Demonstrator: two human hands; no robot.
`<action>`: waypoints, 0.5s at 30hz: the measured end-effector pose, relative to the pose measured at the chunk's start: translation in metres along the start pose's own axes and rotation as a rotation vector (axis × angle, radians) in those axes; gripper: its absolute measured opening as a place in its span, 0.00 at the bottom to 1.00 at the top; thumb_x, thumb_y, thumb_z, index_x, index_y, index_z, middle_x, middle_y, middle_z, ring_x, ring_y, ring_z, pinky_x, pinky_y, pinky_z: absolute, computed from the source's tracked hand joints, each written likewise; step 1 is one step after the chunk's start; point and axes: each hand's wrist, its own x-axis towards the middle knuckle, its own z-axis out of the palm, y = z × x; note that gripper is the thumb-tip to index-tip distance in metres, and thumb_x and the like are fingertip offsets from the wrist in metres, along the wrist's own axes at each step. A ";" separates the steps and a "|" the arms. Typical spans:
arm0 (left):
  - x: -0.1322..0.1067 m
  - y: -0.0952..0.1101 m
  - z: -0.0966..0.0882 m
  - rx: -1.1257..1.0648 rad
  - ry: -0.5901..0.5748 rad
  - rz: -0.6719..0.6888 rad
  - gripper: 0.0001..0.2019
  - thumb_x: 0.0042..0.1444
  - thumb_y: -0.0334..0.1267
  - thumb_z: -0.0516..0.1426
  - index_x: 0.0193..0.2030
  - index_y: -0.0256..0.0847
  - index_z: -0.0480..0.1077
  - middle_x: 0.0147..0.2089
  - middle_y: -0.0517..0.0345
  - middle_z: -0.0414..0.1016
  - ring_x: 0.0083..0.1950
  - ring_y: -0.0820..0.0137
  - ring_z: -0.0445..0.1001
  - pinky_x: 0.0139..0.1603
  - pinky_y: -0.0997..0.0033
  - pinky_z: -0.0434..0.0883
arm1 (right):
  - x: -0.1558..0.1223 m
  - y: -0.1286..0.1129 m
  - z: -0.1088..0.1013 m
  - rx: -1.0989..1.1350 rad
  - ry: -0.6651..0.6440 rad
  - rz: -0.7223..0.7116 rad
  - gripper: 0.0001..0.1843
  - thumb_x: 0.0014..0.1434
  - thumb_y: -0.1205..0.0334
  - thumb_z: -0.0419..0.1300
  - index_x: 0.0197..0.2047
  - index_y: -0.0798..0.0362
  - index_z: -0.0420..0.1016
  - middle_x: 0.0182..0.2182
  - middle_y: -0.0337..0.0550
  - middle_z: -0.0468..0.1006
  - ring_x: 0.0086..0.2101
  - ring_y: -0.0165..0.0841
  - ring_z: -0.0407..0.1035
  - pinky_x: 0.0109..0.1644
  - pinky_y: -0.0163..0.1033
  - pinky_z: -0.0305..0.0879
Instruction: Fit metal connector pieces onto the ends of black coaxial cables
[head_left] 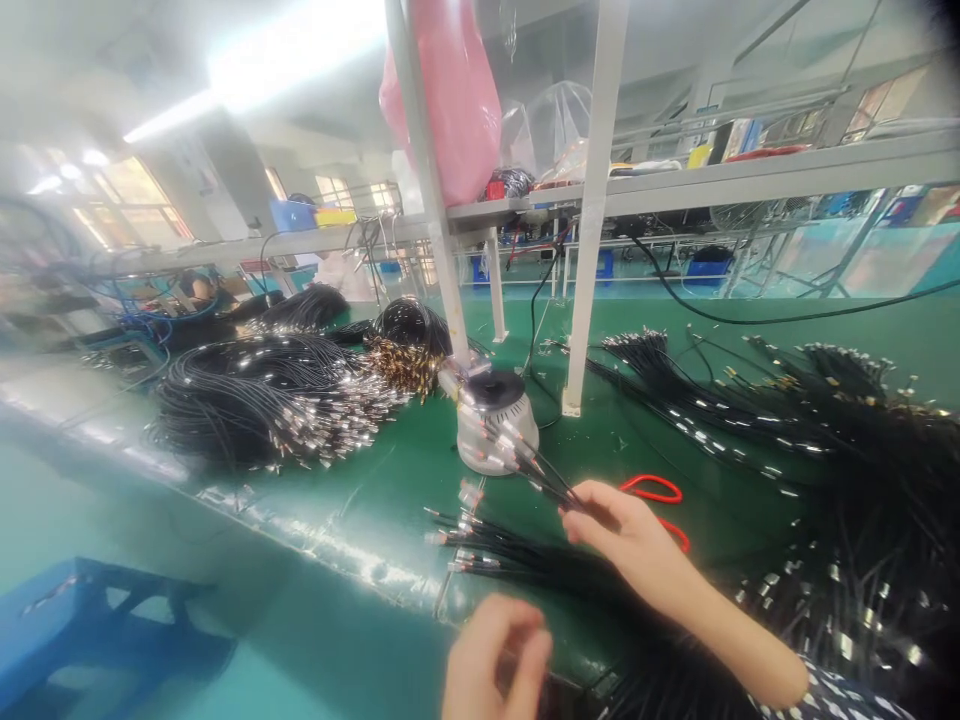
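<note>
Right hand (626, 535): reaching in from the right, its grip is pinching a few black cables (552, 485) between thumb and fingers.
Held cables: their bare tips are pointing up and left, overlapping the white device (496, 440) in view; whether they are touching it, I cannot tell.
Left hand (499, 655): showing at the bottom, below the loose bundle, its fingers are curling inward; I cannot tell whether its grip is holding anything.
Loose bundle (517, 548): lying on the green surface (390, 480) in front of the device, its tips are pointing left.
Device: standing on the surface near the foot of a white post (452, 260), it is bearing a dark round top.
Red loops (651, 488): they are lying just beyond the right hand.
Left side: a big coil (240, 395) is resting near a smaller coil (412, 345) with gold tips.
Right side: a cable heap (847, 460) is spreading across the surface.
Floor: a blue stool (105, 630) is standing at lower left.
</note>
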 end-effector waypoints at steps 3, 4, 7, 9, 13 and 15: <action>0.035 0.032 -0.015 -0.288 0.023 -0.222 0.12 0.58 0.43 0.57 0.43 0.41 0.76 0.33 0.54 0.78 0.31 0.67 0.73 0.37 0.68 0.72 | -0.004 -0.001 0.002 0.153 -0.103 0.060 0.12 0.65 0.55 0.54 0.36 0.54 0.71 0.25 0.37 0.74 0.29 0.31 0.69 0.39 0.38 0.65; 0.044 0.041 -0.016 -0.374 -0.009 -0.251 0.13 0.58 0.43 0.58 0.46 0.40 0.76 0.34 0.54 0.78 0.30 0.68 0.72 0.37 0.68 0.71 | -0.005 -0.001 0.004 0.196 -0.127 0.073 0.13 0.65 0.53 0.54 0.37 0.54 0.71 0.26 0.38 0.76 0.29 0.31 0.70 0.39 0.38 0.66; 0.063 0.055 -0.012 -0.577 -0.065 -0.326 0.11 0.54 0.40 0.63 0.41 0.37 0.76 0.33 0.56 0.77 0.29 0.72 0.71 0.36 0.71 0.70 | -0.007 -0.001 0.008 0.274 -0.180 0.098 0.14 0.65 0.50 0.55 0.40 0.53 0.70 0.30 0.40 0.78 0.32 0.32 0.72 0.41 0.39 0.68; 0.069 0.055 -0.007 -0.661 -0.025 -0.347 0.11 0.52 0.40 0.64 0.39 0.36 0.75 0.31 0.59 0.75 0.28 0.73 0.70 0.34 0.72 0.69 | -0.007 -0.001 0.010 0.279 -0.175 0.086 0.14 0.64 0.49 0.55 0.40 0.52 0.69 0.31 0.40 0.77 0.34 0.33 0.72 0.42 0.40 0.69; 0.070 0.045 -0.002 -0.714 0.048 -0.367 0.15 0.59 0.48 0.57 0.41 0.36 0.74 0.26 0.60 0.74 0.27 0.71 0.72 0.35 0.70 0.70 | -0.006 0.001 0.012 0.237 -0.148 0.067 0.11 0.65 0.54 0.54 0.37 0.52 0.68 0.33 0.37 0.72 0.34 0.31 0.71 0.43 0.38 0.68; 0.069 0.043 -0.003 -0.717 0.090 -0.353 0.16 0.61 0.48 0.55 0.41 0.37 0.74 0.26 0.60 0.75 0.27 0.70 0.73 0.35 0.70 0.69 | -0.006 0.003 0.012 0.211 -0.150 0.081 0.08 0.64 0.57 0.55 0.36 0.52 0.66 0.32 0.37 0.72 0.34 0.32 0.71 0.43 0.38 0.67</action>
